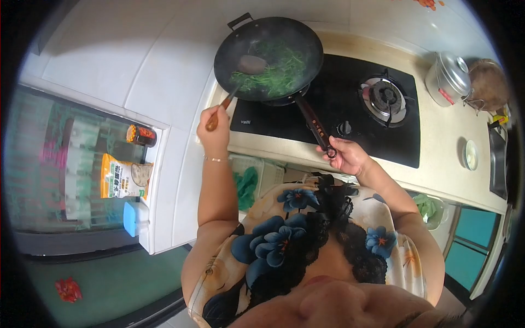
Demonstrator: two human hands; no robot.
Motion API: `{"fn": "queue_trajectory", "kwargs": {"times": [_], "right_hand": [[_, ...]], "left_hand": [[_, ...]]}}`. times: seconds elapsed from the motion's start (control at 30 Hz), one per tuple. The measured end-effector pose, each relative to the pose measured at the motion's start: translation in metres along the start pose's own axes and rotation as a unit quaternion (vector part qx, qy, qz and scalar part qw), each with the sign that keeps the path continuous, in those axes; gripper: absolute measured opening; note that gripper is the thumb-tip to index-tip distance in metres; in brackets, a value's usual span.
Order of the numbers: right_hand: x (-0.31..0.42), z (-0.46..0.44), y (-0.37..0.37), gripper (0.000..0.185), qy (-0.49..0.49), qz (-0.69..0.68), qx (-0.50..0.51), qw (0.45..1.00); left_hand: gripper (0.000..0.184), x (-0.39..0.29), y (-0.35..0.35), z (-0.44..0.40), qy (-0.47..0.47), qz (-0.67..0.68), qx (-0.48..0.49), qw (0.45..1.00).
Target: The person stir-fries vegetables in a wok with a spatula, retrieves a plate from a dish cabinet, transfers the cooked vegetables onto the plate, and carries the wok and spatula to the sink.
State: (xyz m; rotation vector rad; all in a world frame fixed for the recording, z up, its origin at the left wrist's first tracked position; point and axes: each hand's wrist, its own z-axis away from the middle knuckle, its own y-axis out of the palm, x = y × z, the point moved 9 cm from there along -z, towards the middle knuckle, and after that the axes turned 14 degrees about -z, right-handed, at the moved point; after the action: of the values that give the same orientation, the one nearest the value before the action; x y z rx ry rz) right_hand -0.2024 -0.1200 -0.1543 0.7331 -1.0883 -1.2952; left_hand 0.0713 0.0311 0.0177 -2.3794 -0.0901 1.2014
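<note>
A black wok (314, 49) with chopped greens (281, 68) in it sits over the stove's left burner. My left hand (215, 128) is closed around the wooden handle of a spatula (252, 64), whose brown head rests among the greens. At the end of the wok's long dark handle (310, 117), my right hand (349, 157) has its fingers closed on the tip, by the hanging ring. Light haze hangs over the wok.
The black stove (333, 82) has a bare right burner (387, 97). Right of it stand a lidded metal pot (448, 79), a small bowl (470, 154) and a sink (498, 158). On the left ledge are a jar (141, 135), a food packet (123, 177) and a blue-lidded container (131, 218).
</note>
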Motion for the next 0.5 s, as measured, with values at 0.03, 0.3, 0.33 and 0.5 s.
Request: {"fn": "queue_trajectory", "kwargs": {"times": [0.03, 0.3, 0.33, 0.5], "right_hand": [[-0.001, 0.001, -0.001, 0.026, 0.004, -0.006, 0.005, 1.000], [0.000, 0.000, 0.001, 0.026, 0.006, 0.002, 0.010, 1.000], [0.000, 0.000, 0.001, 0.026, 0.008, 0.004, 0.013, 1.000], [-0.001, -0.001, 0.001, 0.025, 0.009, 0.003, 0.020, 1.000]], "left_hand": [[0.015, -0.004, -0.009, 0.004, 0.000, 0.000, 0.002, 1.000], [0.014, -0.032, 0.009, 0.008, -0.049, 0.096, 0.057, 0.993], [0.014, -0.025, 0.023, 0.008, -0.077, 0.094, 0.093, 0.988], [0.017, -0.026, -0.003, -0.020, -0.047, -0.046, 0.048, 0.997]]}}
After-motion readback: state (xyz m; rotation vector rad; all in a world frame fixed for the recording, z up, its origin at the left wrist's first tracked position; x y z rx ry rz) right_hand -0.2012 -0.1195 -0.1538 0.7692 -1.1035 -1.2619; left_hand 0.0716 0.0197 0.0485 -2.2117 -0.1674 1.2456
